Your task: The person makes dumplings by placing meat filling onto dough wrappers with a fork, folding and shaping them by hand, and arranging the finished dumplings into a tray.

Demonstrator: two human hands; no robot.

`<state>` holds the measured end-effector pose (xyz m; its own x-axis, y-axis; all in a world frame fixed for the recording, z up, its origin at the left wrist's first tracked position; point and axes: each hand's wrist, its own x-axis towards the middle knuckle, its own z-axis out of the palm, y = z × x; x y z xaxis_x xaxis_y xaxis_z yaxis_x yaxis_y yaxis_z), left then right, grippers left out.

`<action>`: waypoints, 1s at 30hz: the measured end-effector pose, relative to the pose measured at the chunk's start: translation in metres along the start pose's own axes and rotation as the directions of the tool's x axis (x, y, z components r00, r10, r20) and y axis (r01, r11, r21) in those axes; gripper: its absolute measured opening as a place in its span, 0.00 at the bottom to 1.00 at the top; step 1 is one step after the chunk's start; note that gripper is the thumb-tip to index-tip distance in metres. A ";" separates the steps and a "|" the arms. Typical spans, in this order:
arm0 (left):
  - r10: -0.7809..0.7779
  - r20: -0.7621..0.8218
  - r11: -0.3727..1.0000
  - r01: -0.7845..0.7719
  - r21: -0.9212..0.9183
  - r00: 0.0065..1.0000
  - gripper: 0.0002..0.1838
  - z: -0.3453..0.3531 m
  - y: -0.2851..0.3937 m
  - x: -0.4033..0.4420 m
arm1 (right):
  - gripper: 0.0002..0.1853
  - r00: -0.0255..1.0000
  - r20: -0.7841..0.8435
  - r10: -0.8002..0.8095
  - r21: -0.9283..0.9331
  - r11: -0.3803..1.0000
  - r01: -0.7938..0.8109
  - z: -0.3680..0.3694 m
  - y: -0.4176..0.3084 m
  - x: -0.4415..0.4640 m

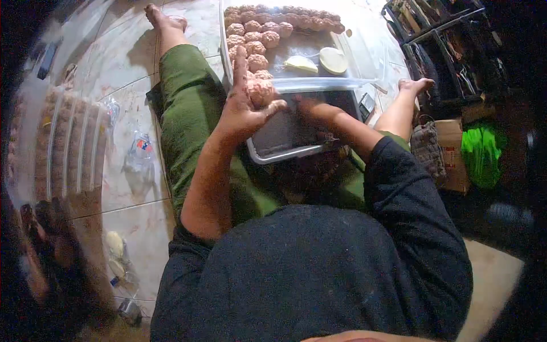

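A lumpy pinkish-brown ball [261,93] sits between the thumb and upright forefinger of my left hand [246,111], which holds it over the near rim of a clear plastic container [319,84]. Inside the container, similar balls [270,39] lie in rows along the left and far sides. Two pale flat pieces, one folded [301,64] and one round [333,60], rest on its bottom. My right hand [312,110] reaches over a dark-filled tray [285,134] with a light rim, between my legs. Its fingertips are lost in shadow.
Stacked clear containers [71,142] stand at the left, beside a small plastic bag [141,147] on the tiled floor. At the right are a dark rack [444,34], a cardboard box [453,151] and a bright green bag [481,154]. A phone-like object [366,104] lies by the tray.
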<state>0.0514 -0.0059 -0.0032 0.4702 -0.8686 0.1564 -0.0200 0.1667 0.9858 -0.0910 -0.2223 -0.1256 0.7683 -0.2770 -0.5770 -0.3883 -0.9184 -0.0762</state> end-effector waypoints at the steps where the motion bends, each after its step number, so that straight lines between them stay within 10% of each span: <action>1: -0.090 0.013 0.991 0.091 -0.095 0.996 0.61 0.000 0.010 -0.002 | 0.23 0.999 0.042 0.001 -0.091 0.996 0.003 0.000 0.002 -0.003; 2: -0.095 0.008 0.991 0.096 -0.091 0.995 0.59 0.000 0.013 -0.003 | 0.23 0.997 0.083 0.006 -0.181 0.983 0.009 0.000 0.004 -0.008; 4: -0.018 -0.020 1.000 0.019 0.016 1.000 0.53 0.001 0.013 -0.004 | 0.23 0.998 0.053 -0.044 0.455 0.890 0.015 -0.020 0.003 -0.041; 6: 0.158 -0.044 0.963 -0.144 0.227 0.987 0.43 -0.001 0.008 -0.001 | 0.21 1.000 -0.017 0.008 0.690 0.723 0.006 -0.050 -0.013 -0.079; 8: 0.335 -0.038 0.854 -0.287 0.434 0.941 0.34 -0.003 0.003 0.003 | 0.20 0.986 -0.110 0.128 0.635 0.772 -0.029 -0.072 -0.033 -0.110; 11: 0.473 -0.062 0.860 -0.445 0.248 0.879 0.18 -0.001 -0.007 0.008 | 0.20 0.913 -0.408 0.028 0.623 0.739 0.256 -0.058 -0.012 -0.136; 14: 0.021 0.009 0.979 -0.019 -0.201 1.000 0.25 0.001 -0.011 0.003 | 0.17 0.877 -0.457 0.145 0.792 0.515 0.327 -0.064 -0.017 -0.158; 15: 0.070 -0.035 0.985 -0.074 -0.156 0.997 0.31 0.007 -0.008 0.001 | 0.16 0.892 -0.420 0.169 0.883 0.303 0.358 -0.067 -0.021 -0.165; 18: 0.110 -0.078 0.982 -0.121 -0.146 0.991 0.46 0.020 0.007 -0.001 | 0.16 0.814 -0.553 0.177 0.822 0.276 0.498 -0.076 -0.038 -0.173; 21: 0.021 -0.022 0.939 -0.027 -0.343 1.000 0.59 0.027 0.008 -0.002 | 0.16 0.827 -0.526 0.197 0.833 0.312 0.456 -0.082 -0.055 -0.175; 23: 0.324 -0.009 0.941 -0.321 0.108 0.946 0.54 0.022 -0.017 0.007 | 0.16 0.770 -0.621 0.144 0.770 0.295 0.566 -0.082 -0.066 -0.170; 26: 0.317 0.173 0.691 -0.352 0.632 0.932 0.29 0.015 -0.009 0.010 | 0.15 0.580 -0.814 -0.030 0.387 0.717 0.580 -0.083 -0.074 -0.158; 30: 0.254 0.016 0.967 -0.255 0.022 0.967 0.16 0.014 -0.006 0.000 | 0.15 0.567 -0.823 -0.042 0.303 0.812 0.499 -0.099 -0.095 -0.161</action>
<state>0.0388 -0.0135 -0.0079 0.4353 -0.8050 0.4031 -0.1585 0.3722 0.9145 -0.1276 -0.1185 0.0554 0.8704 -0.3512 0.3451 -0.0859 -0.7984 -0.5959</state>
